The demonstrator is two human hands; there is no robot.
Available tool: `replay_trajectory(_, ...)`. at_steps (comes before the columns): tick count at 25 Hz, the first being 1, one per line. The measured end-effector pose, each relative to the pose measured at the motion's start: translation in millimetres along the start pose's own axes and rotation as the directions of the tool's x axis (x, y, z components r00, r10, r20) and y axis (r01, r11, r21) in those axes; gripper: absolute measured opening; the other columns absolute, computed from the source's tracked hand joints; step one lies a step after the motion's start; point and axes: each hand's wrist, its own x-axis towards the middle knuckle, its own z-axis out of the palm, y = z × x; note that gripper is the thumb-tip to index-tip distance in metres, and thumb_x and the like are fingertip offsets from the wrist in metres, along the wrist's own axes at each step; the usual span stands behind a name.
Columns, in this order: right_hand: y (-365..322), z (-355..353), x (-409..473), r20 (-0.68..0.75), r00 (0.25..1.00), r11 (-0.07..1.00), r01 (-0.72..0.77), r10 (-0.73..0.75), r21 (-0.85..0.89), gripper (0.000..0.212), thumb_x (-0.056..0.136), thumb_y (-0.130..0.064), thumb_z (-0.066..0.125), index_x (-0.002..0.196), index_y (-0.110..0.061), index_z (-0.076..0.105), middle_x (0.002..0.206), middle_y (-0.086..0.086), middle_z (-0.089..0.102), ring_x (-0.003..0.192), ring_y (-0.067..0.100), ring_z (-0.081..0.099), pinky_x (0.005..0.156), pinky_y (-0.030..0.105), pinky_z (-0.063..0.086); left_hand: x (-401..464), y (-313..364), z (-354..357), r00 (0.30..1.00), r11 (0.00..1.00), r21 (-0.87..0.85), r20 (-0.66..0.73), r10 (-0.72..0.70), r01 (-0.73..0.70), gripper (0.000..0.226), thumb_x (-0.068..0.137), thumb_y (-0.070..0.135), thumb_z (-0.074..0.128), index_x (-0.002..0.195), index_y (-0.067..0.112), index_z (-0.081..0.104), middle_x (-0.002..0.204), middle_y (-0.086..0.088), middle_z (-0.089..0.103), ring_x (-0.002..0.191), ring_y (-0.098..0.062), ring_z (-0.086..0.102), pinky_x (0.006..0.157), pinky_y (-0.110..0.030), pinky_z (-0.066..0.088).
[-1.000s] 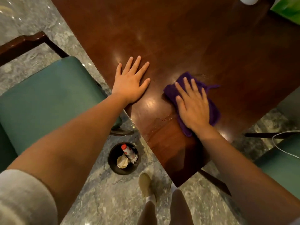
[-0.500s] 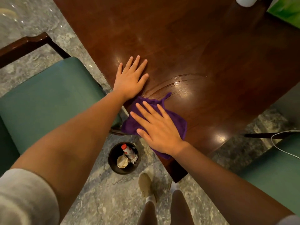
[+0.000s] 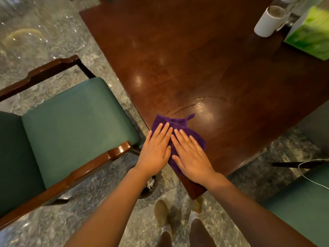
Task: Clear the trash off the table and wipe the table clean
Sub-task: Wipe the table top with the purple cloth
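Observation:
A purple cloth [image 3: 179,124] lies on the near corner of the dark wooden table [image 3: 187,59], at its left edge. My left hand [image 3: 155,152] and my right hand [image 3: 191,155] both press flat on the cloth, side by side, fingers together and pointing away from me. A curved wet streak [image 3: 201,104] shines on the wood just beyond the cloth. Below my left wrist a dark round bin [image 3: 151,186] stands on the floor, mostly hidden by my arm.
A green-seated wooden chair [image 3: 74,125] stands left of the table, another green seat [image 3: 302,202] at lower right with a white cable [image 3: 309,175]. A white cup [image 3: 268,20] and a green tissue box [image 3: 311,31] sit far right on the table. My feet [image 3: 162,214] are on the stone floor.
My left hand has come off the bare wood and now lies on the cloth beside my right hand. The cloth has been swept left toward the table's edge, leaving a wet arc.

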Motion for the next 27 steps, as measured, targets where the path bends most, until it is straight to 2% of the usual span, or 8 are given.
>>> replay_trajectory(5,-4.0,5.0,-5.4,-0.036,0.999,0.998,0.008,-0.006,0.062,0.059,0.094,-0.040,0.029,0.144,-0.010,0.023,0.153,0.008,0.021,0.141,0.016,0.009,0.114,0.036,0.011,-9.1,0.5,2.7,0.999,0.994,-0.108,-0.038,0.021,-0.025,0.053,0.097,0.025,0.039,0.145,0.014,0.020,0.150,0.005,0.005,0.138,-0.007,-0.005,0.114,-0.030,-0.002)
replay_trajectory(8,-12.1,8.2,-15.5,-0.056,0.998,0.991,-0.001,0.008,0.131,0.058,0.093,-0.040,0.029,0.143,-0.011,0.026,0.152,0.006,0.024,0.141,0.014,0.011,0.114,0.035,0.011,-19.9,8.1,4.4,0.994,0.976,-0.219,-0.107,-0.006,-0.017,0.051,0.093,0.014,0.051,0.140,0.008,0.032,0.150,-0.007,0.024,0.137,-0.011,0.006,0.113,-0.025,0.005)
replay_trajectory(12,-21.3,13.8,-35.8,-0.102,0.994,0.973,-0.018,0.042,0.229,0.052,0.091,-0.033,0.033,0.138,-0.010,0.038,0.147,0.006,0.036,0.137,0.014,0.021,0.113,0.036,0.017,-41.7,21.0,9.1,0.988,0.976,-0.218,-0.146,-0.059,0.026,0.045,0.085,0.005,0.062,0.128,0.002,0.049,0.138,-0.016,0.045,0.132,-0.018,0.025,0.109,-0.033,0.017)
replay_trajectory(16,-33.2,14.8,-58.1,-0.203,0.978,0.962,0.013,0.044,0.271,0.045,0.078,-0.003,0.067,0.122,-0.006,0.057,0.130,0.010,0.057,0.125,0.019,0.045,0.103,0.040,0.036,-57.7,39.6,-2.1,0.996,0.981,-0.182,-0.030,-0.078,0.071,0.039,0.091,0.008,0.053,0.130,0.003,0.047,0.141,-0.015,0.042,0.136,-0.025,0.031,0.110,-0.022,0.011)
replay_trajectory(19,-34.7,6.0,-72.2,-0.171,0.982,0.913,-0.002,0.078,0.407,0.041,0.077,0.001,0.065,0.117,-0.005,0.061,0.124,0.010,0.061,0.121,0.011,0.045,0.096,0.040,0.047,-69.3,51.8,-9.8,0.995,0.982,-0.160,0.036,-0.093,0.097,0.037,0.095,0.015,0.047,0.132,0.009,0.047,0.143,-0.008,0.042,0.135,-0.018,0.032,0.108,-0.018,0.013)
replay_trajectory(21,-25.2,-9.1,-78.4,-0.173,0.978,0.879,-0.024,0.121,0.477,0.035,0.087,-0.009,0.051,0.121,-0.006,0.058,0.127,0.009,0.059,0.124,0.004,0.039,0.101,0.033,0.041,-66.7,65.3,-22.4,0.999,0.980,-0.195,-0.023,-0.043,0.038,0.031,0.088,0.009,0.058,0.118,0.006,0.060,0.127,-0.013,0.057,0.124,-0.023,0.049,0.104,-0.022,0.027)
replay_trajectory(24,0.2,-31.4,-81.0,-0.362,0.910,0.915,-0.046,0.204,0.401,0.038,0.090,-0.012,0.039,0.124,-0.004,0.055,0.131,0.006,0.053,0.128,0.009,0.037,0.108,0.024,0.030,-27.5,87.0,-22.4,0.955,0.978,-0.080,-0.246,0.168,-0.192,0.025,0.072,0.012,0.063,0.094,0.005,0.072,0.099,-0.013,0.072,0.097,-0.025,0.066,0.084,-0.029,0.050)
replay_trajectory(27,41.0,-30.7,-72.6,-0.435,0.774,0.854,-0.255,0.461,0.453,0.042,0.091,-0.016,0.036,0.128,-0.002,0.049,0.134,0.007,0.047,0.131,0.017,0.036,0.109,0.031,0.030,43.1,121.4,-12.6,0.929,0.934,-0.047,-0.129,0.347,-0.355,0.034,0.083,0.017,0.044,0.102,0.004,0.068,0.112,-0.015,0.067,0.111,-0.026,0.059,0.092,-0.031,0.045)
